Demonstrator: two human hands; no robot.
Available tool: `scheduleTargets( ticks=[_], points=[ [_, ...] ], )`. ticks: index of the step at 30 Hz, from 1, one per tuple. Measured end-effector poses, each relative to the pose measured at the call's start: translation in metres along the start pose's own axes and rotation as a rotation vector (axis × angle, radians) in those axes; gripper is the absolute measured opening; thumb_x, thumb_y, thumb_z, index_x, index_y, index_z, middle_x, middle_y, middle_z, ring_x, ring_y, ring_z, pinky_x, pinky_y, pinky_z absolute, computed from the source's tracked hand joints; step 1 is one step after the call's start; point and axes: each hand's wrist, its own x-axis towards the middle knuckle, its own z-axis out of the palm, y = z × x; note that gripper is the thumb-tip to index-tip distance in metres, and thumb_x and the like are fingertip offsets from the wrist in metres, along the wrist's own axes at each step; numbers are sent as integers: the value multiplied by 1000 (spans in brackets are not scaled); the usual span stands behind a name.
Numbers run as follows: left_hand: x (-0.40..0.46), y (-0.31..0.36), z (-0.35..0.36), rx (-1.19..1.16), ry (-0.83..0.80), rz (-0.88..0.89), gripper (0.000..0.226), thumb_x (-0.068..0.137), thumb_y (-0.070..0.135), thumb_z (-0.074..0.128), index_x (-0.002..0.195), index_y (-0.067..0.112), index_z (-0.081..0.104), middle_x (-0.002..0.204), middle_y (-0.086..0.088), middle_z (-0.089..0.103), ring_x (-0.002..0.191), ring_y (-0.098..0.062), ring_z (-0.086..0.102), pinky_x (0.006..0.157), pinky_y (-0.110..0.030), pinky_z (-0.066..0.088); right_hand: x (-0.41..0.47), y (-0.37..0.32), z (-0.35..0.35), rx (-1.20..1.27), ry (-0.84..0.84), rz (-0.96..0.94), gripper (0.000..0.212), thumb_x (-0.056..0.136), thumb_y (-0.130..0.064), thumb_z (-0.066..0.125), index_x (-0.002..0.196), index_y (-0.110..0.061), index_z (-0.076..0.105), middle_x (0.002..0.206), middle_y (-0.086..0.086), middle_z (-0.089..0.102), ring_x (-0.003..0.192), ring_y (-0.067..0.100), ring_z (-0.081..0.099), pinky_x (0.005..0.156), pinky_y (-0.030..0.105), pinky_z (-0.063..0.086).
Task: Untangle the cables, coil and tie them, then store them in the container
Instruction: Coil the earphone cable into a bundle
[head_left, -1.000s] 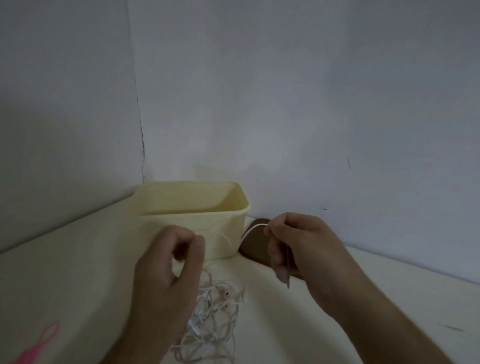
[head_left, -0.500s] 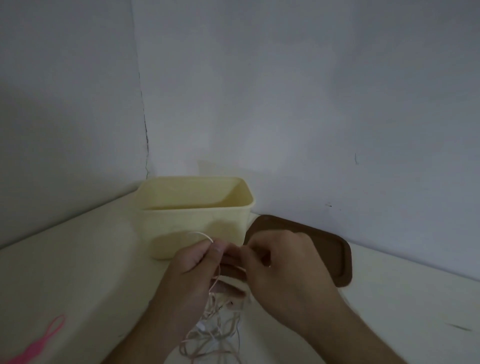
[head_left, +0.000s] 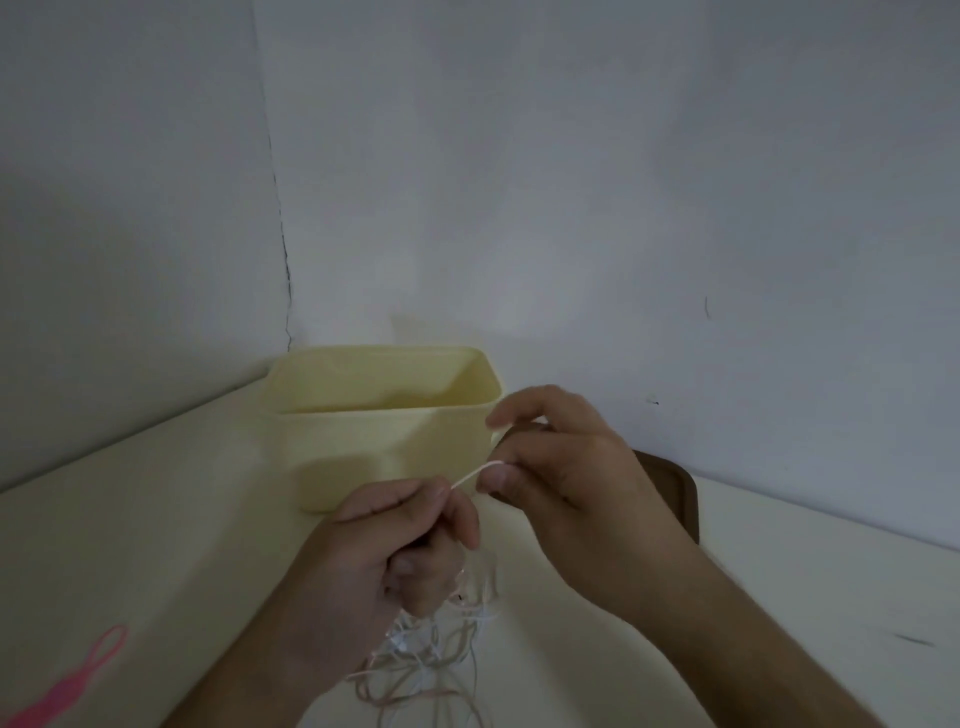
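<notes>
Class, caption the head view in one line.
Both hands, left and right, pinch a thin cable before the open yellow container.

container (head_left: 363, 447): pale yellow plastic, smooth, not very shiny
lid (head_left: 672, 493): brown, smooth, dull; could be plastic or wood, hard to tell
cables (head_left: 441, 654): thin, smooth plastic coat, white and pinkish, a bit shiny
tie (head_left: 78, 680): bright pink, looks soft and rubbery
table (head_left: 130, 545): cream, smooth, dull
wall (head_left: 571, 182): painted, flat, dull grey-white
</notes>
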Motion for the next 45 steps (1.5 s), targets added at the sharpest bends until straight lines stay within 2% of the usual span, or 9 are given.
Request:
scheduleTargets(
  ticks=[3, 6, 10, 14, 20, 24, 27, 39, 45],
  points=[
    [0, 0, -1, -73, -34, -21, 33, 93, 29, 66, 92, -4, 66, 57, -2, 32, 49, -11, 25, 48, -25, 24, 0, 1, 0, 109, 53, 126, 27, 103, -31, 66, 80, -27, 78, 126, -27, 59, 127, 2, 52, 107, 19, 41],
    [0, -1, -2, -94, -94, 33, 33, 98, 24, 68, 105, -7, 68, 68, -12, 54, 54, -18, 49, 54, -31, 45, 0, -4, 2, 309, -36, 263, 32, 105, -36, 59, 79, -26, 74, 86, -4, 76, 87, 18, 72, 86, 45, 59],
    [1, 0, -5, -104, -88, 140, 42, 94, 19, 74, 126, -8, 68, 107, -23, 73, 93, -32, 74, 81, -36, 60, -5, -9, 11, 273, -127, 277, 31, 107, -23, 56, 78, -21, 68, 68, 9, 67, 63, 26, 62, 64, 47, 56],
    [3, 5, 4, -74, 84, 159, 38, 84, 10, 68, 120, 5, 77, 124, -25, 73, 115, -34, 73, 80, -34, 63, -12, -11, 23, 141, -220, 220, 27, 103, -6, 53, 82, -17, 64, 73, -2, 67, 66, 16, 60, 63, 36, 52],
    [4, 6, 11, 98, 326, 196, 30, 85, 11, 65, 109, 12, 83, 114, -16, 79, 109, -27, 76, 62, -30, 64, -16, -16, 28, 11, -285, 101, 22, 103, -26, 46, 84, -27, 57, 79, -6, 65, 70, 17, 60, 66, 41, 52],
    [5, -1, 11, 348, 425, 227, 25, 89, 6, 68, 106, 16, 83, 101, -9, 82, 94, -20, 79, 57, -29, 61, -17, -23, 25, -90, -364, 30, 24, 107, -26, 48, 84, -32, 47, 78, -12, 56, 72, 15, 56, 59, 23, 39],
    [7, -5, 10, 497, 404, 220, 30, 94, 4, 66, 91, 26, 86, 85, -4, 81, 70, -20, 74, 56, -32, 59, -13, -28, 15, -123, -359, 19, 22, 106, -33, 50, 85, -36, 47, 82, -8, 64, 75, 17, 60, 66, 36, 50],
    [0, 3, 8, 201, 54, 34, 25, 89, 26, 78, 95, 1, 80, 85, -25, 74, 69, -31, 73, 51, -30, 52, -7, -7, 3, 192, -23, 107, 29, 103, -24, 69, 74, -22, 66, 63, -13, 66, 60, 10, 61, 59, 25, 49],
    [1, 5, 8, -8, 217, 184, 42, 72, 21, 87, 110, 4, 80, 111, -25, 77, 96, -29, 79, 51, -29, 58, -13, -7, 21, 115, -142, 125, 19, 100, -16, 54, 85, -24, 62, 68, -10, 61, 62, 12, 56, 60, 38, 48]
  ],
)
